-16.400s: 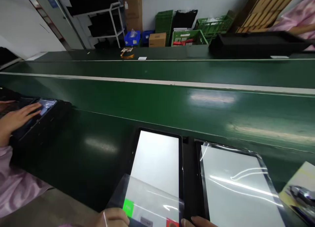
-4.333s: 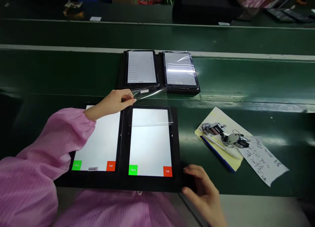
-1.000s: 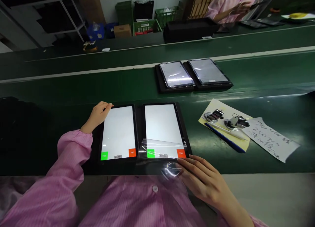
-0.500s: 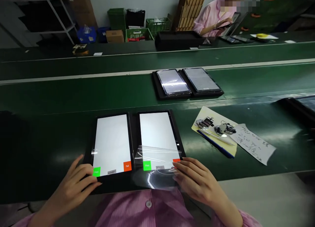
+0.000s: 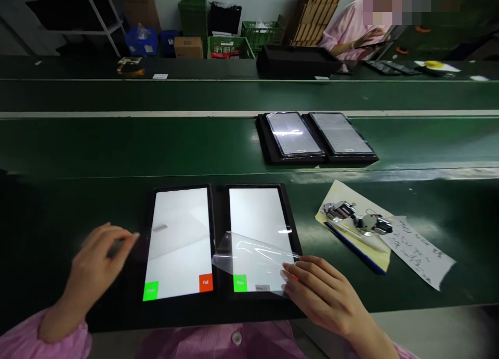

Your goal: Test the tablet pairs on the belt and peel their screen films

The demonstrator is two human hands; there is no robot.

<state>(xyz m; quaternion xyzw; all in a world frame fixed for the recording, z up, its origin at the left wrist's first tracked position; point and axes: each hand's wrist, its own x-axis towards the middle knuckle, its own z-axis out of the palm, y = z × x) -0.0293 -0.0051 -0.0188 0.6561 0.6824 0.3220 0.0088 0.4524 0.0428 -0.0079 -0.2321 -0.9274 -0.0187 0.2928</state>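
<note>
Two tablets with lit white screens lie side by side in a black tray [image 5: 218, 309] in front of me. My left hand [image 5: 97, 265] is at the left edge of the left tablet [image 5: 180, 244] and pinches the corner of a clear film [image 5: 171, 234] that is partly lifted off its screen. On the lower right corner of the right tablet [image 5: 255, 213], my right hand [image 5: 323, 296] holds a second clear film [image 5: 253, 255], peeled up and curling over the screen's lower half. Green and red buttons show at the bottom of both screens.
A second black tray [image 5: 273, 151] with two tablets sits on the green conveyor [image 5: 117, 141] beyond. At right lie a yellow pad [image 5: 339, 229] with metal clips, a blue pen and a handwritten paper [image 5: 421, 250]. A co-worker in pink [image 5: 351, 31] works at the far bench near crates.
My left hand moved from the left tablet's bottom corner up along its left edge, lifting film off that screen. The film under my right hand rose further up the right tablet.
</note>
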